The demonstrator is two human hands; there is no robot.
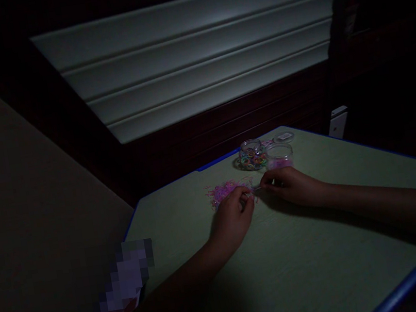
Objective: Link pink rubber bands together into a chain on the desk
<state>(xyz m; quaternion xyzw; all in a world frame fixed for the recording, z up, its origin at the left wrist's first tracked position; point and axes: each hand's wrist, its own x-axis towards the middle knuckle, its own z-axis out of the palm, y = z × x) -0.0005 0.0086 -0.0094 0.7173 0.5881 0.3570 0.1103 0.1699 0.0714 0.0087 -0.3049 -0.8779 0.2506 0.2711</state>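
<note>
Pink pile (224,191), one; jars (251,151) (279,154), two; lid (283,137), one; right grip (294,185) pinching thin object (257,188); left grip (232,212), cannot tell.

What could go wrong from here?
1. The right hand is right by the pink jar, which looks open; a careless move might tip it and spill the contents.
2. The pink pile lies loose on the table next to the left hand; a sweep could scatter the small pieces.
3. The light is dim, so stray pieces might be missed.
</note>
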